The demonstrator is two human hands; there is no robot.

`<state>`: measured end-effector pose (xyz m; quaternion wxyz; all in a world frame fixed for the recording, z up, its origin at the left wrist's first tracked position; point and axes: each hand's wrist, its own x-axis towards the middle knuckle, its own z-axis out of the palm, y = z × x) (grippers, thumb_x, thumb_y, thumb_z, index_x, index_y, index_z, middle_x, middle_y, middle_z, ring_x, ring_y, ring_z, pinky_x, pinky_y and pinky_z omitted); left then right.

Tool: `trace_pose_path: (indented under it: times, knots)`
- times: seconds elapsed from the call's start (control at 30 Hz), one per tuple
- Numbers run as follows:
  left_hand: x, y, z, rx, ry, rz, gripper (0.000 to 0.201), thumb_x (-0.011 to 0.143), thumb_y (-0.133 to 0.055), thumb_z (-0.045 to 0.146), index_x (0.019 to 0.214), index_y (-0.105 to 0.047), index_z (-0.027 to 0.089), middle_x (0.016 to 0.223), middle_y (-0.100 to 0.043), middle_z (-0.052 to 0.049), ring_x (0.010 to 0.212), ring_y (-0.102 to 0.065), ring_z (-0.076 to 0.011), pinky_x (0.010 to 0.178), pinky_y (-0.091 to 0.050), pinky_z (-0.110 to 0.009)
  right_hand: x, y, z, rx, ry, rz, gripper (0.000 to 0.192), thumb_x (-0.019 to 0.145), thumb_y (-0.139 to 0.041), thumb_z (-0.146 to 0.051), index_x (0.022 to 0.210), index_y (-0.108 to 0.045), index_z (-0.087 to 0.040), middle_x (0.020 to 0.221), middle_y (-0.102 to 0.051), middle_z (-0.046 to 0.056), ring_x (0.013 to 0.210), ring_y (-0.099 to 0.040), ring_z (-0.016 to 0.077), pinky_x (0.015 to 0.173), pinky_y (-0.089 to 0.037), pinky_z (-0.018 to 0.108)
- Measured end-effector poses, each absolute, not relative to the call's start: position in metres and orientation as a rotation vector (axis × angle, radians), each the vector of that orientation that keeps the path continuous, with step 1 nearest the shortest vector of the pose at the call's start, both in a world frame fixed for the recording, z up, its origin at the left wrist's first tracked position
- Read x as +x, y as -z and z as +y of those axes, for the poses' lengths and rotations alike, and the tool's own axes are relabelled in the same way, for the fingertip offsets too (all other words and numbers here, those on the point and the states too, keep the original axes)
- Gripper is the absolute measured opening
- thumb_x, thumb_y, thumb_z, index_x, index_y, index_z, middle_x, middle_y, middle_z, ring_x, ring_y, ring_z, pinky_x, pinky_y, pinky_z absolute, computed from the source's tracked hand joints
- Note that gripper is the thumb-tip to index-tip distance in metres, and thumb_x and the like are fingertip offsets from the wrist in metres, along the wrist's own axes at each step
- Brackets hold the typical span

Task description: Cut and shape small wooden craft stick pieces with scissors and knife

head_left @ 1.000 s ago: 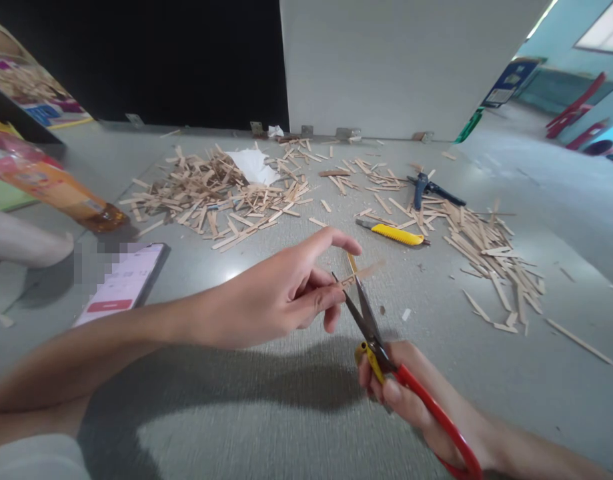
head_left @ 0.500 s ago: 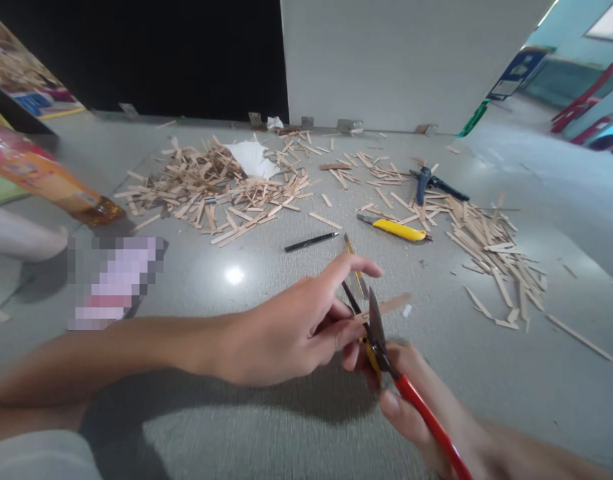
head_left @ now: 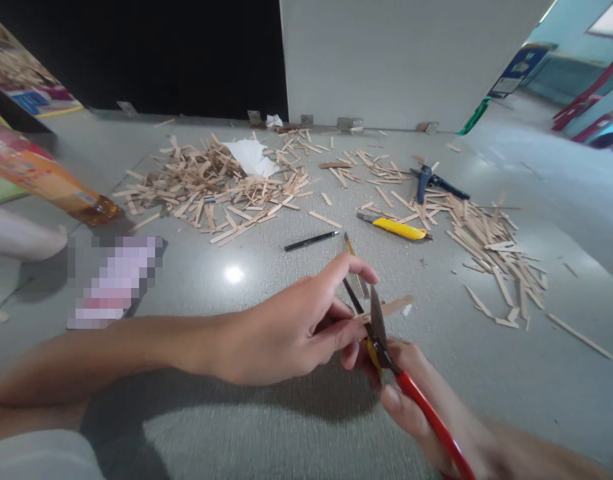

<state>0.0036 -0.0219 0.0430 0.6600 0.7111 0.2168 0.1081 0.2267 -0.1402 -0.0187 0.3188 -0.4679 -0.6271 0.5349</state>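
Observation:
My left hand point(head_left: 291, 327) pinches a thin wooden stick point(head_left: 392, 307) between thumb and fingers, its free end pointing right. My right hand point(head_left: 416, 400) grips red-handled shears point(head_left: 381, 333) from below, and the open dark blades straddle the stick just beside my left fingertips. Both hands hover low over the grey floor point(head_left: 266, 413) near the bottom centre of the view.
Heaps of cut wooden sticks point(head_left: 211, 187) lie at the back left and more sticks point(head_left: 491, 247) at the right. A yellow utility knife point(head_left: 393, 228), a black pen point(head_left: 311, 241), a blue tool point(head_left: 426, 181), white paper point(head_left: 251, 159), a phone point(head_left: 113, 280) and an orange bottle point(head_left: 41, 177) lie around.
Both hands with the stick and shears dropped lower and toward me over the last second, uncovering the black pen. Since half a second ago almost nothing moved.

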Motion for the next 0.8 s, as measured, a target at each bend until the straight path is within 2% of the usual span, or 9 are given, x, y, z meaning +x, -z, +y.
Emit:
trace_pose_path:
  times: [0.2,0.37,0.6,0.8]
  knots:
    - [0.0018,-0.0441,-0.018,1.631,-0.221,0.488,0.018,0.113,-0.046,0.022,0.129,-0.036,0.025,0.08,-0.066,0.005,0.063,-0.05,-0.0098,0.056,-0.039,-0.02,0.2266,0.0133,-0.1394,-1.26,-1.431,-1.62,0.065,0.101,-0.051,-0.08,0.114,-0.07,-0.019,0.087,-0.063,0.006,0.074,-0.053,0.0208,0.064,-0.05,0.032]
    - [0.0034,-0.0437,-0.0202,1.628,-0.247,0.51,0.016,0.114,-0.048,0.025,0.126,-0.037,0.025,0.078,-0.066,0.005,0.062,-0.05,-0.0102,0.056,-0.038,-0.02,0.2256,0.0159,-0.1405,-1.248,-1.427,-1.607,0.064,0.101,-0.052,-0.08,0.112,-0.07,-0.02,0.089,-0.063,0.007,0.075,-0.053,0.0208,0.066,-0.052,0.032]
    - [0.0044,-0.044,-0.021,1.672,-0.231,0.505,0.013,0.113,-0.047,0.025,0.126,-0.044,0.023,0.079,-0.067,0.004,0.059,-0.048,-0.0092,0.055,-0.039,-0.02,0.226,0.0152,-0.1421,-1.247,-1.493,-1.606,0.064,0.102,-0.052,-0.077,0.12,-0.069,-0.019,0.087,-0.062,0.005,0.072,-0.051,0.0192,0.063,-0.05,0.03]
    - [0.0039,-0.0448,-0.021,1.617,-0.243,0.515,0.012,0.112,-0.05,0.024,0.124,-0.047,0.023,0.079,-0.067,0.004,0.053,-0.045,-0.0069,0.052,-0.039,-0.019,0.2256,0.0137,-0.1397,-1.313,-1.438,-1.557,0.06,0.1,-0.056,-0.078,0.104,-0.067,-0.02,0.081,-0.057,0.004,0.071,-0.048,0.019,0.061,-0.047,0.029]
